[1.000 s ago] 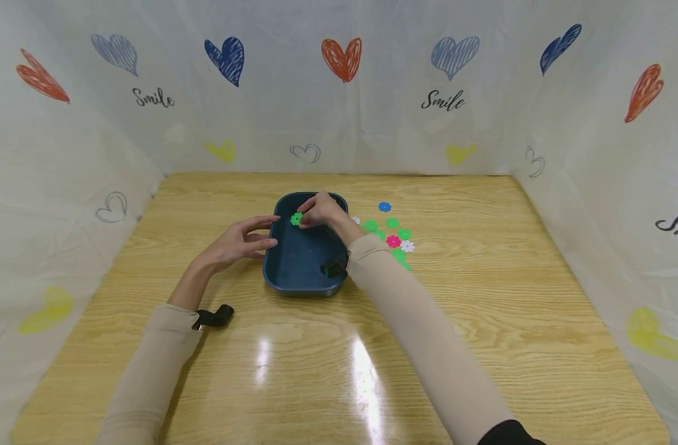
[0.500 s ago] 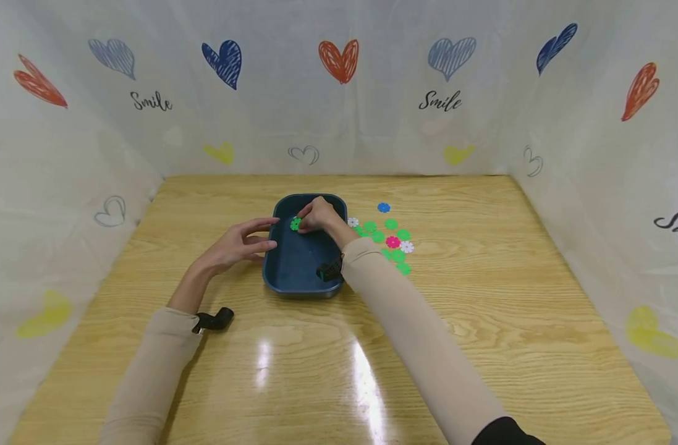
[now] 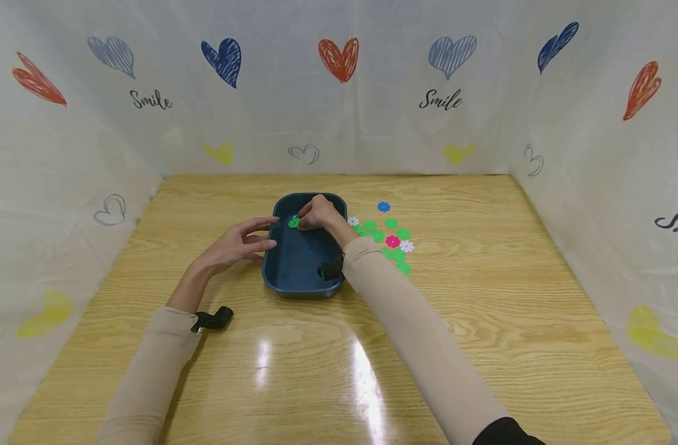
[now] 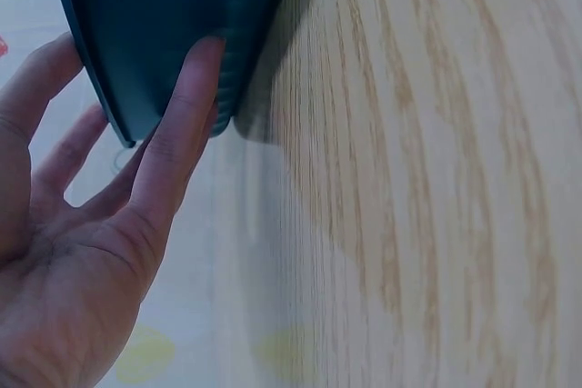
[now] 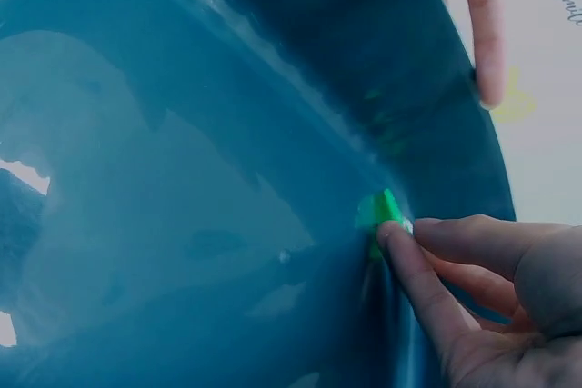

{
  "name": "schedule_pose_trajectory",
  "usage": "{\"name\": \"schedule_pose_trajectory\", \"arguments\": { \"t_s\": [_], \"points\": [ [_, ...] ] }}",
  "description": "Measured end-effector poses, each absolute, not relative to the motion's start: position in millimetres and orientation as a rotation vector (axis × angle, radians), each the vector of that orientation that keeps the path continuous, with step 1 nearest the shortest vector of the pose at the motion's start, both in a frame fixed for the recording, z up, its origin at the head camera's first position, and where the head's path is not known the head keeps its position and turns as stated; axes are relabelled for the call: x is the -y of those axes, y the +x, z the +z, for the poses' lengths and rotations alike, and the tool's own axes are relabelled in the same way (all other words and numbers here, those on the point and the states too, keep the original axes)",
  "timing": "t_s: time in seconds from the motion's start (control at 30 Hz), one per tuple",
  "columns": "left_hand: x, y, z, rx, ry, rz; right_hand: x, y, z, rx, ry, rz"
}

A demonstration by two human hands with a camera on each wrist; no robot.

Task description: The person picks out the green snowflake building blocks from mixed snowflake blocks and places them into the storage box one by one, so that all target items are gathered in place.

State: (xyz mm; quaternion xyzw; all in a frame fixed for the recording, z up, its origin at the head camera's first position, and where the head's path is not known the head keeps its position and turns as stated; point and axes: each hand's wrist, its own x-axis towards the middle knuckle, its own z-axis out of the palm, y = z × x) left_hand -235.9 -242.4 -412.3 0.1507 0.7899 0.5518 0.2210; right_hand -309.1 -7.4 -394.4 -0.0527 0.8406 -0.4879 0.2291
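Note:
A dark blue rectangular tray stands on the wooden table. Inside its far left part, my right hand pinches a green flower-shaped disc between thumb and fingers. In the right wrist view the green disc is edge-on close to the tray's inner corner, and a small white bit shows by the fingertips. My left hand is at the tray's left side, its fingers spread and fairly straight. In the left wrist view one finger lies along the tray's outer wall, while others reach its rim.
Right of the tray lie several loose green discs, a pink disc, a white disc and a blue disc. Another white disc sits right by the tray's rim. A printed curtain encloses the table's back and sides.
My right hand, with the green disc, has come slightly down and toward me inside the tray, and the disc has turned a little. My left hand stays at the tray's side.

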Motion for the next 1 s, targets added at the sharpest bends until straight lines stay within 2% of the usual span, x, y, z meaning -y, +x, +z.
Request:
{"name": "schedule_pose_trajectory", "arguments": {
  "t_s": [0.23, 0.47, 1.0],
  "points": [
    [241.1, -236.5, -412.8, -2.179, 0.420, 1.530, -3.6, -307.5, -381.5, -2.356, -0.286, -1.256],
    [239.7, -236.6, -412.2, -2.181, 0.416, 1.522, -21.1, -306.4, -361.2, -2.225, -0.370, -1.387],
    [240.1, -234.6, -413.6, -2.196, 0.406, 1.523, -103.0, -287.1, -330.6, -2.324, -0.551, -1.451]
  ]
}}
